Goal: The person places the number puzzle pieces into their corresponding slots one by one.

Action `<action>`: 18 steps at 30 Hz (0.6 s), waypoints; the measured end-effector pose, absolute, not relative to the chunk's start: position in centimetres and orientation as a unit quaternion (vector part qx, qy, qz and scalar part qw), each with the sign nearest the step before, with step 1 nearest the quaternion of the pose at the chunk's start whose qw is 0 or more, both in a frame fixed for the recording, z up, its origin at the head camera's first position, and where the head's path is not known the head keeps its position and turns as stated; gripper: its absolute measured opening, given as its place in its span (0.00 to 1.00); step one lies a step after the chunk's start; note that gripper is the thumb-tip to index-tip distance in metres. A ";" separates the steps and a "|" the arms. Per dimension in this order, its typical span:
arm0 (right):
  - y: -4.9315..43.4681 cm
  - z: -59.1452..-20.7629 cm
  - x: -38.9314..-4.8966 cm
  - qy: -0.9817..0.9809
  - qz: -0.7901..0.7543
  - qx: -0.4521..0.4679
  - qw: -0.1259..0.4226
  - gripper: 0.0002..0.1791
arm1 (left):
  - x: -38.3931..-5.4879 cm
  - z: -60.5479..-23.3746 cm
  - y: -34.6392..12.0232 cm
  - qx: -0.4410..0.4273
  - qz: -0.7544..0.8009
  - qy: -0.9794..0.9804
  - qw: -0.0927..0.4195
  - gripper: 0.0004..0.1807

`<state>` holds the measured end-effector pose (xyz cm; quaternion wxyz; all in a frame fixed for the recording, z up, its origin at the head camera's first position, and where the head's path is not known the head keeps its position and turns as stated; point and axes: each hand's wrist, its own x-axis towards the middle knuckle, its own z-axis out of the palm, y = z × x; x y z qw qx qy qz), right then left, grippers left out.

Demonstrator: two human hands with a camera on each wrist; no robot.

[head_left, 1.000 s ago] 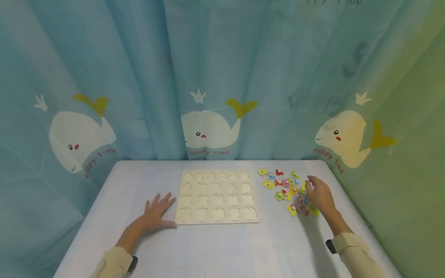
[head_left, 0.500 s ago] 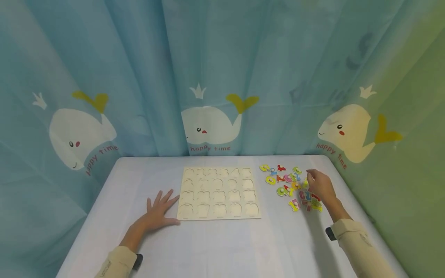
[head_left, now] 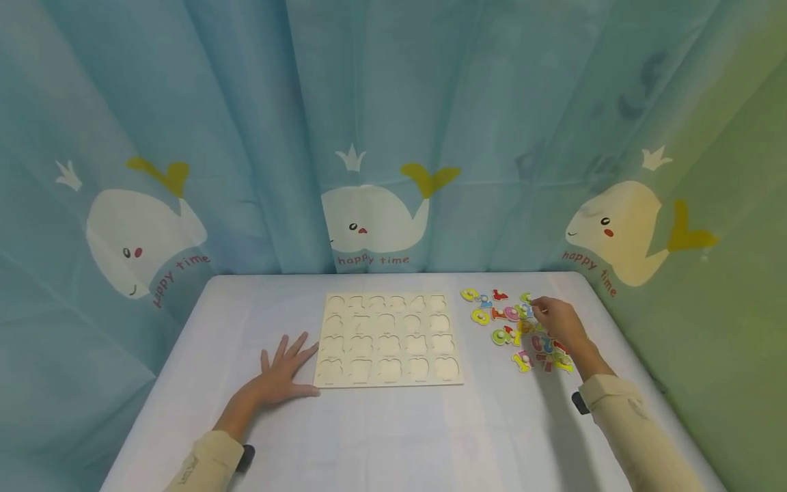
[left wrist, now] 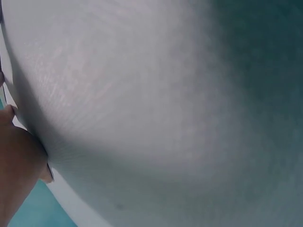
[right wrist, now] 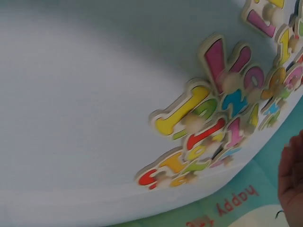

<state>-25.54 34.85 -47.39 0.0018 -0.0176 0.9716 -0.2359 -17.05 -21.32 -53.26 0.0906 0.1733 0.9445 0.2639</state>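
A pale wooden puzzle board (head_left: 389,354) with rows of recesses lies flat on the table. My left hand (head_left: 279,379) rests with spread fingers at its left edge, the thumb near the front left corner. Over the far side of a pile of colourful number puzzle pieces (head_left: 498,313) hovers my right hand (head_left: 562,324), fingers bent and thumb near the index finger. No piece shows between them. In the right wrist view, knobbed pieces such as a yellow-and-green one (right wrist: 182,111) overlap one another, with part of the right hand (right wrist: 292,182) at the right edge.
A white cloth covers the table (head_left: 393,437). Blue-green curtains (head_left: 369,102) with printed whales stand behind and beside it. The pieces lie to the right of the board, partly heaped. Mostly tablecloth fills the left wrist view.
My right hand has moved slightly left over the pile, and its fingertips are closer together. My left hand stays at the board's edge. The head view has shifted a little.
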 end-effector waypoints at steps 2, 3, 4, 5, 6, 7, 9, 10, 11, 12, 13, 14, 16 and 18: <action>34.3 -47.5 -26.2 0.972 -0.231 -0.036 0.014 0.14 | -17.0 -53.3 -21.3 0.171 0.265 0.945 0.092 0.51; 33.9 -47.6 -26.5 0.972 -0.230 -0.040 0.025 0.14 | -17.0 -53.4 -21.3 0.171 0.266 0.944 0.092 0.51; 33.5 -47.7 -26.9 0.972 -0.228 -0.045 0.036 0.15 | -17.1 -53.4 -21.3 0.170 0.267 0.944 0.090 0.51; 33.1 -47.9 -27.2 0.972 -0.225 -0.051 0.046 0.15 | -17.1 -53.4 -21.4 0.171 0.267 0.944 0.089 0.51; 32.7 -48.0 -27.5 0.972 -0.223 -0.058 0.056 0.15 | -17.1 -53.5 -21.4 0.171 0.267 0.944 0.087 0.51; 32.3 -48.2 -27.8 0.972 -0.217 -0.063 0.067 0.16 | -17.1 -53.5 -21.4 0.171 0.267 0.944 0.087 0.51; 31.6 -48.8 -28.3 0.972 -0.205 -0.069 0.087 0.17 | -17.1 -53.7 -21.4 0.170 0.268 0.944 0.087 0.51; 31.3 -49.1 -28.6 0.973 -0.199 -0.073 0.095 0.17 | -17.0 -53.8 -21.4 0.170 0.268 0.944 0.087 0.51; 31.1 -49.4 -28.8 0.973 -0.195 -0.077 0.102 0.16 | -17.0 -53.9 -21.4 0.170 0.270 0.944 0.085 0.51; 31.0 -49.7 -29.0 0.972 -0.192 -0.072 0.111 0.15 | -16.9 -54.0 -21.4 0.172 0.272 0.943 0.084 0.50; 30.9 -50.0 -29.2 0.973 -0.189 -0.067 0.115 0.15 | -16.9 -54.0 -21.3 0.173 0.275 0.942 0.082 0.50; 30.7 -50.2 -29.3 0.973 -0.189 -0.061 0.117 0.15 | -16.8 -53.9 -21.2 0.175 0.279 0.941 0.079 0.50; 30.5 -50.6 -29.6 0.972 -0.196 -0.046 0.119 0.14 | -16.7 -53.7 -21.1 0.176 0.281 0.941 0.075 0.50; 30.1 -50.9 -29.6 0.972 -0.201 -0.033 0.121 0.12 | -16.5 -53.4 -21.0 0.173 0.280 0.941 0.078 0.50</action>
